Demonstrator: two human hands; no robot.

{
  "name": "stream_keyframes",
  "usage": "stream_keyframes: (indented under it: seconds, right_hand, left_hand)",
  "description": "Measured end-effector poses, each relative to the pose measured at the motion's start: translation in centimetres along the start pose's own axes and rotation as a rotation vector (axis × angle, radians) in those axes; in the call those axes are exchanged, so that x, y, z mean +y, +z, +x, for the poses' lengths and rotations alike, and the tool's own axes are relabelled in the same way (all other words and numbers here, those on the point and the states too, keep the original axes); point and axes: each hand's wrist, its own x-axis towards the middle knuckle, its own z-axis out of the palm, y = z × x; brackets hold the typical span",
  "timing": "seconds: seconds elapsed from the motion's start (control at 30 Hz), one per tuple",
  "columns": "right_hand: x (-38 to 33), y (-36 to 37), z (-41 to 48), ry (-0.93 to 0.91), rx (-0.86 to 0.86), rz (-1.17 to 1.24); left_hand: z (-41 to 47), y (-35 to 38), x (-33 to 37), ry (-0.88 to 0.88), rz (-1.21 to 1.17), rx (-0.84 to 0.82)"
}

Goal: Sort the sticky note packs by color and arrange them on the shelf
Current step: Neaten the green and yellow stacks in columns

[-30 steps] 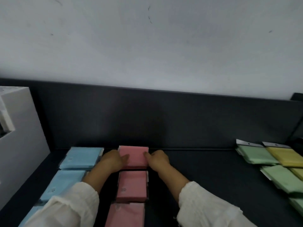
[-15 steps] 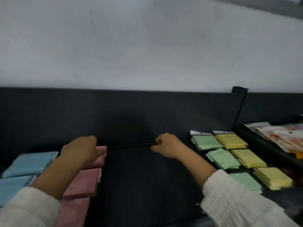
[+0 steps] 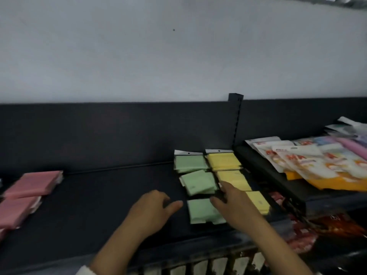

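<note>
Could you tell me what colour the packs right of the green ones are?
Yellow packs, head view.

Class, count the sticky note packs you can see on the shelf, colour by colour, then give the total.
Pink packs: 2 in plain view (a pink sliver at the left edge may be a third)
Green packs: 3
Yellow packs: 3
Total: 8

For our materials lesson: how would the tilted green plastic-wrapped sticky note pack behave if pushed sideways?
The tilted green sticky note pack lies flat, so it would probably slide, not roll or tip. Its wrapper likely slips on the dark shelf. It looks thin, so probably light.
</note>
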Motion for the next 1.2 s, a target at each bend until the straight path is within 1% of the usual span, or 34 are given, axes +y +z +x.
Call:
stream_keyframes:
  seconds: [0.17, 0.3, 0.37, 0.5, 0.6, 0.7, 0.77, 0.83, 0.9, 0.97, 1.07, 1.2]
  right_hand:
    - [2.6, 1.3, 0.3, 0.013, -0.053, 0.071]
    - [3.6, 2.6, 0.9, 0.028, -0.066, 0.111]
    - [3.6, 3.0, 1.1, 0.024, -0.057, 0.147]
    - [3.6, 3.3, 0.8, 0.017, -0.066, 0.218]
    - [3.9, 3.5, 0.5, 0.024, -0.009, 0.372]
    - [3.9, 3.5, 0.5, 0.058, 0.028, 0.516]
    - [3.6, 3.4, 0.4, 0.029, 0.054, 0.591]
    - [3.3, 3.3, 0.2, -0.029, 0.069, 0.63]
    - [3.1, 3.1, 0.2, -0.082, 0.049, 0.603]
    - [3.1, 2.9, 0.4, -0.112, 0.001, 0.526]
    - [3.2, 3.1, 0.5, -0.143, -0.06, 0.404]
    - [3.4, 3.4, 0.6, -0.204, -0.095, 0.31]
  left_hand:
    - [0.4, 4.9, 3.2, -0.121, -0.023, 0.039]
    - [0.6, 6.9, 5.0, -0.219, 0.036, 0.104]
    - [0.6, 7.4, 5.7, -0.245, 0.007, 0.137]
    - [0.9, 7.6, 5.1, -0.279, -0.165, 0.122]
    - [0.7, 7.3, 4.8, -0.251, -0.423, 0.141]
    - [-0.2, 7.0, 4.9, -0.239, -0.646, 0.218]
    - [-0.9, 6.5, 4.6, -0.191, -0.707, 0.301]
    - [-1.4, 6.0, 4.0, -0.136, -0.71, 0.364]
    - [-1.7, 5.6, 3.2, -0.094, -0.653, 0.392]
    - [-2.0, 5.2, 2.7, -0.059, -0.593, 0.373]
    - [-2.2, 5.2, 1.8, -0.047, -0.564, 0.323]
    - [-2.1, 5.3, 1.3, -0.035, -0.513, 0.322]
